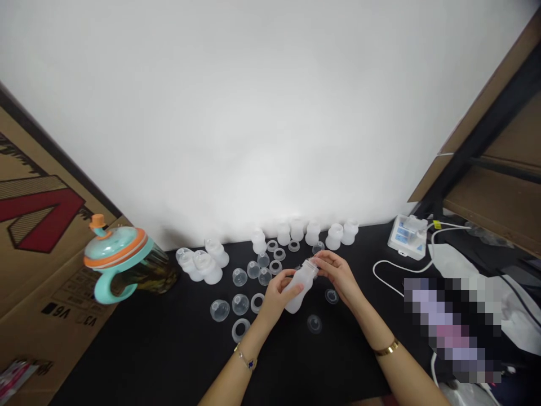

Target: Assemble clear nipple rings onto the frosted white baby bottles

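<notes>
My left hand [281, 288] is wrapped round a frosted white baby bottle [299, 290], tilted with its threaded neck up and to the right. At the bottle's mouth, the fingers of my right hand [337, 272] are pinched together; what they hold there is too small to make out. Two clear round discs with raised centres, a nearer one [314, 323] and a farther one [332, 296], lie on the black table below the hands. Left of the bottle lie several clear dome caps [240, 304] and white collar rings [241, 330].
Several white bottles [313, 232] stand along the wall, with another cluster of bottles [207, 265] to the left. A large turquoise-lidded jug [127, 259] stands beside a cardboard box [38, 282]. On the right are a power strip [408, 235], its white cable [380, 270] and plastic bags [456, 262].
</notes>
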Tool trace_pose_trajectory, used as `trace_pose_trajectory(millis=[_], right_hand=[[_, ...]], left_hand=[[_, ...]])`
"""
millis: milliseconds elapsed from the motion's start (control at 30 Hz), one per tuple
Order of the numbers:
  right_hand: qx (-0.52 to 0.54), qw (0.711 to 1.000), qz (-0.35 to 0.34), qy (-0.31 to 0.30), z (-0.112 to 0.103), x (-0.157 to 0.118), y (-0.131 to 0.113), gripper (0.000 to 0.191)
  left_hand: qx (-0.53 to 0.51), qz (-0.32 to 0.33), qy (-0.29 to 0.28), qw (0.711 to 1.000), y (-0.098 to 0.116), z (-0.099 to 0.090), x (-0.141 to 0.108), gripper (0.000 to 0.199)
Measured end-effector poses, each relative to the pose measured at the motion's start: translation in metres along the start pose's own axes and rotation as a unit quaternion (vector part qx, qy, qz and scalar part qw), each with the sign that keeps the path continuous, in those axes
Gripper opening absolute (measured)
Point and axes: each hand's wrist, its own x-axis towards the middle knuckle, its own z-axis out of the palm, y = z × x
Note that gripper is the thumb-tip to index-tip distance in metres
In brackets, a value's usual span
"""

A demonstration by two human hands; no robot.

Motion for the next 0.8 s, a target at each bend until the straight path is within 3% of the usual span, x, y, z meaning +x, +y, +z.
trace_pose_trajectory(millis=[200,800], right_hand=[[0.009,1.0,-0.016,0.02,-0.0061,0.0015,-0.0036,0.023],[-0.027,1.0,-0.002,-0.011,0.0001,-0.0019,-0.004,0.03]], left_hand=[[0.003,0.002,0.004,1.0,0.0036,-0.0007,-0.0009,0.048],[0.05,0.017,-0.004,0.999,-0.0009,-0.0034,0.0004,0.046]])
